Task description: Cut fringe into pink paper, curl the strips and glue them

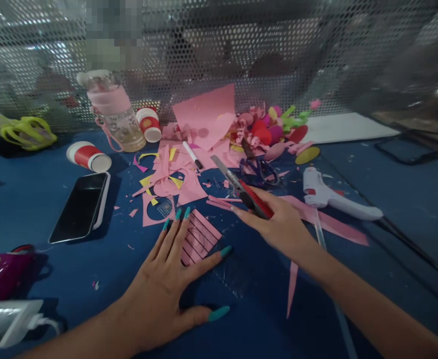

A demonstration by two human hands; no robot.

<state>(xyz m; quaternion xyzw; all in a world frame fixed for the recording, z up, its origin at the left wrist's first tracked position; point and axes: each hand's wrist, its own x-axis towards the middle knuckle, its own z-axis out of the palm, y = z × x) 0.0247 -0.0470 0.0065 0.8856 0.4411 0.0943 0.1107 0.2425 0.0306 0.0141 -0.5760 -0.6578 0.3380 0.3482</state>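
My left hand [170, 269] lies with its fingers spread, pressing on a small pink foam piece [201, 237] marked with dark parallel lines and a round pattern. Part of that piece is hidden under the fingers. In my right hand [284, 224] is a red and black utility knife [254, 199], its blade pointing up and away to the left, raised off the pink piece. Beyond my left fingertips lies a pink square with a round hole [147, 212]. Blue-handled scissors [258, 172] rest just past the knife.
Pink scraps [192, 187] and a white marker [192, 154] lie ahead. A glue gun [338, 199] with its cord sits right. To the left are a phone [80, 207], paper cups [89, 156] and a water bottle [116, 112]. A perforated metal panel [211, 40] stands behind.
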